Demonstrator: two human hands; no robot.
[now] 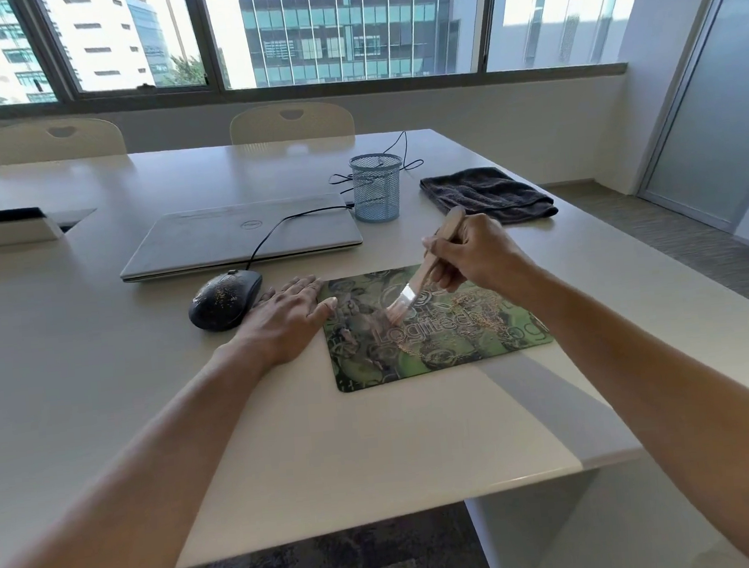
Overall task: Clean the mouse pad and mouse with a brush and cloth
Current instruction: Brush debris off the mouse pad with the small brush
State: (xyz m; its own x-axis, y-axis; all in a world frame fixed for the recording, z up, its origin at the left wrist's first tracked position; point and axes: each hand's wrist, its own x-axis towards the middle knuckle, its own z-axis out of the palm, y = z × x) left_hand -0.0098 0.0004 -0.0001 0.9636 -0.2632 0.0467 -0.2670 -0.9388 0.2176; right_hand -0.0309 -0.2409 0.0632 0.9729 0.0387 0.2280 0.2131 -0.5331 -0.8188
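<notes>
I see a white table (98, 353) across mid-frame, with one pale chair (50, 141) behind it at upper left and another (291, 121) at upper centre. Daylit windows (341, 33) run along the top, a frosted glass partition (720, 117) stands right, and grey carpet (334, 563) lies below.

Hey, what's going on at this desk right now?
A person is brushing specks off the green mouse pad. The right hand grips a wooden brush, bristles down on the pad. The left hand lies flat at the pad's left edge, thumb on it. The black mouse, also speckled, sits just left of that hand, and the dark cloth lies farther back near the mesh cup.
</notes>
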